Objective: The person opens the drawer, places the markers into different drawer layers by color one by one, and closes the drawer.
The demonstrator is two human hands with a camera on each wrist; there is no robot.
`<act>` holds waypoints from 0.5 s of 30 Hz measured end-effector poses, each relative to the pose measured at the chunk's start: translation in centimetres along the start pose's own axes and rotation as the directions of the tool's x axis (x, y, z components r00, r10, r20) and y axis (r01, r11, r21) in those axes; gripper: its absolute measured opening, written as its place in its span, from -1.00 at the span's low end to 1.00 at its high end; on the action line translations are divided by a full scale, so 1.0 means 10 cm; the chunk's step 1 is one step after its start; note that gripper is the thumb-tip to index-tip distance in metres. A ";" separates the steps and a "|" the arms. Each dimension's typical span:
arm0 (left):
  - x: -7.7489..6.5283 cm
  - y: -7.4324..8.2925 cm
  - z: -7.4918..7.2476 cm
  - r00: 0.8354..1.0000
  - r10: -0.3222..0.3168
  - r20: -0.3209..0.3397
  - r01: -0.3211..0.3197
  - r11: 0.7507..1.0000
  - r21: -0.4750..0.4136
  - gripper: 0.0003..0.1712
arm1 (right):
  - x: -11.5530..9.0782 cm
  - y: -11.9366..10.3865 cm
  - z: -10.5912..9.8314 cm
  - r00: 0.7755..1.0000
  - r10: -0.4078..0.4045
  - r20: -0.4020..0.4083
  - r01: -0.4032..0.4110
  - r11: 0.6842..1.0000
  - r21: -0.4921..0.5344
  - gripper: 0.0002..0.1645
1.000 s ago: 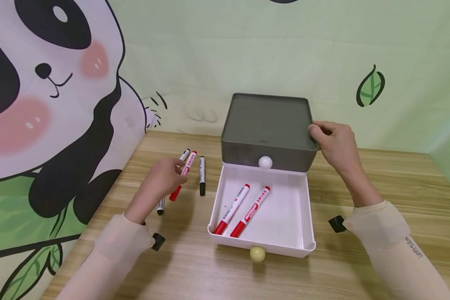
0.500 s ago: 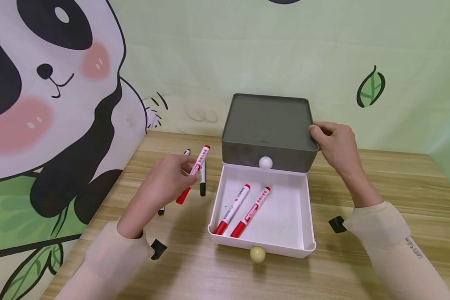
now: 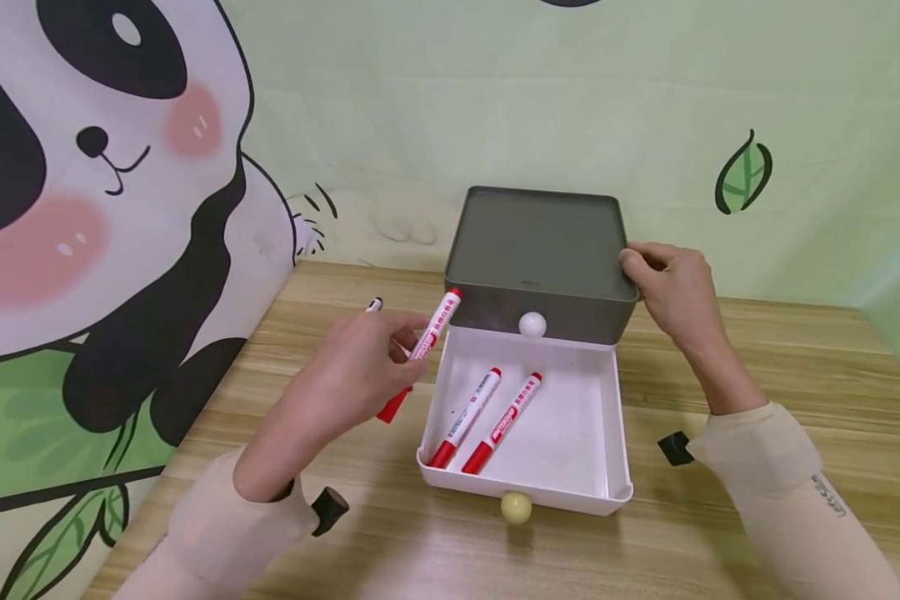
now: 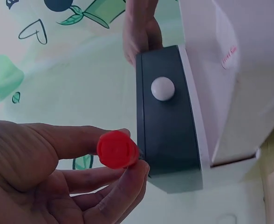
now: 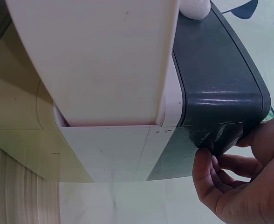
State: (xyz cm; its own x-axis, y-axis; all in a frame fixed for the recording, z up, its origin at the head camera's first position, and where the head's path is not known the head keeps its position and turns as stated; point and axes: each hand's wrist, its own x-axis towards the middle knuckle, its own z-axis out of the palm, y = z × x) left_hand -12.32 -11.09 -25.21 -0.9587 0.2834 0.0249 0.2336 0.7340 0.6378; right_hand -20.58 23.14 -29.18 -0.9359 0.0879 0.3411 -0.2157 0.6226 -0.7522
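Note:
My left hand [image 3: 337, 375] pinches a red whiteboard marker [image 3: 437, 323] between thumb and fingers, just left of the pulled-out white drawer [image 3: 570, 425]. In the left wrist view the marker's red cap [image 4: 116, 151] points at the camera. Two red markers, one on the left [image 3: 465, 421] and one on the right [image 3: 502, 423], lie slanted inside the drawer. My right hand [image 3: 675, 292] holds the right side of the dark grey top section [image 3: 540, 242]; the right wrist view shows its thumb and fingers around that edge [image 5: 221, 135].
A marker with a black end [image 3: 375, 305] lies on the wooden table [image 3: 720, 517], mostly hidden behind my left hand. A white knob [image 3: 532, 325] fronts the grey section, and a yellowish knob [image 3: 516, 507] the drawer. A panda-printed cloth [image 3: 390, 125] hangs behind.
My left hand has lifted the red marker from beside the black ones and carried it right, toward the drawer's left edge. My right hand stays on the grey section.

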 end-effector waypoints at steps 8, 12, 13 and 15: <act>-0.01 0.19 0.11 0.998 0.043 0.037 -0.043 0.999 -0.002 -0.50 | 0.00 0.01 0.00 1.000 0.002 -0.002 -0.002 1.000 0.003 -0.47; -0.01 0.28 0.16 0.998 0.041 0.055 -0.041 0.999 0.005 -0.49 | 0.01 0.02 0.00 1.000 -0.005 -0.007 0.005 1.000 0.003 -0.48; -0.01 0.30 0.18 0.997 0.042 0.062 -0.042 0.999 0.000 -0.50 | 0.01 0.01 0.00 1.000 -0.005 -0.010 0.005 1.000 0.001 -0.49; 0.00 0.33 0.21 0.996 0.047 0.074 -0.047 0.999 -0.009 -0.51 | 0.01 0.01 0.01 1.000 -0.006 -0.009 0.006 1.000 -0.001 -0.49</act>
State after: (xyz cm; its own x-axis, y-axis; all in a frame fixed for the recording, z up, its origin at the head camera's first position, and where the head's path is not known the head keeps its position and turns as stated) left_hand -11.22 -7.34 -24.72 -0.9320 0.3625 -0.0018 0.2765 0.7141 0.6431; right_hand -20.72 23.18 -29.26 -0.9320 0.0915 0.3506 -0.2207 0.6241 -0.7495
